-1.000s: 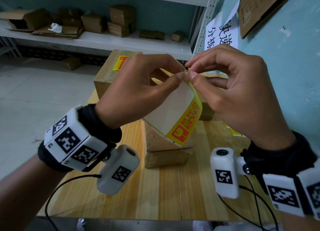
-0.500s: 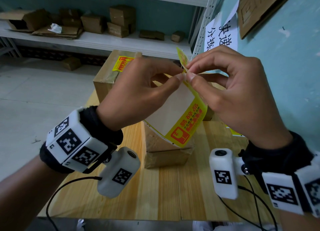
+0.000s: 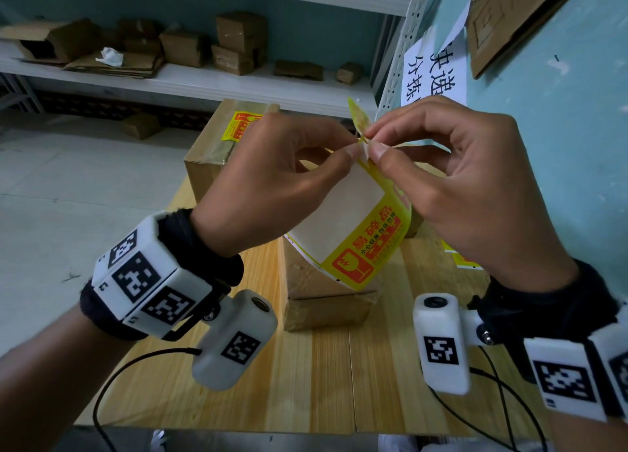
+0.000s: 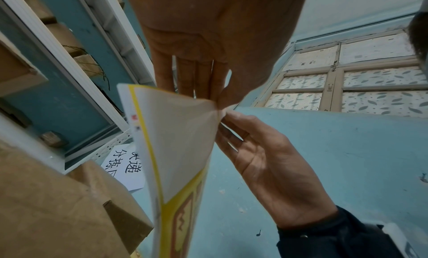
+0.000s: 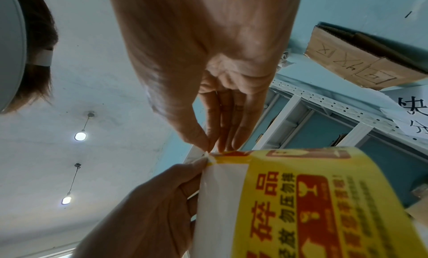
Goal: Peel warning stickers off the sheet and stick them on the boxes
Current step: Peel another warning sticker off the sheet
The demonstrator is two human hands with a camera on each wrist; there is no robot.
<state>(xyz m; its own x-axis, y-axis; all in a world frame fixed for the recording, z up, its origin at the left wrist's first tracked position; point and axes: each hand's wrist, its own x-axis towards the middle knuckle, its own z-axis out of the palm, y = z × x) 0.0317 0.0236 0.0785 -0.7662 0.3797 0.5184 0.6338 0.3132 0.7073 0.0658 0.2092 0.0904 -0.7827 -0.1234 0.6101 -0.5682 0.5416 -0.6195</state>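
Both hands hold a sticker sheet (image 3: pixel 343 227) up over the wooden table, white backing toward me, yellow and red warning stickers along its lower edge. My left hand (image 3: pixel 351 151) pinches the sheet's top corner. My right hand (image 3: pixel 372 144) pinches a yellow sticker corner (image 3: pixel 357 118) that stands lifted above the fingertips. In the right wrist view the sticker sheet (image 5: pixel 301 198) curls below the right hand (image 5: pixel 213 148). The left wrist view shows the sheet (image 4: pixel 176 139) hanging from the left hand (image 4: pixel 217 102). A small cardboard box (image 3: pixel 323 298) stands under the sheet. A larger box (image 3: pixel 210 152) behind it bears a warning sticker (image 3: pixel 238 129).
More yellow stickers (image 3: pixel 462 261) lie on the table (image 3: pixel 306 383) at the right, by the blue wall. White shelves (image 3: pixel 204 81) with several cardboard boxes stand behind the table. A paper sign (image 3: pixel 431 74) hangs on the shelf post.
The right hand has peeled a yellow sticker corner up from the sheet's top edge; one second ago no lifted corner showed. Both hands stay at about the same place.
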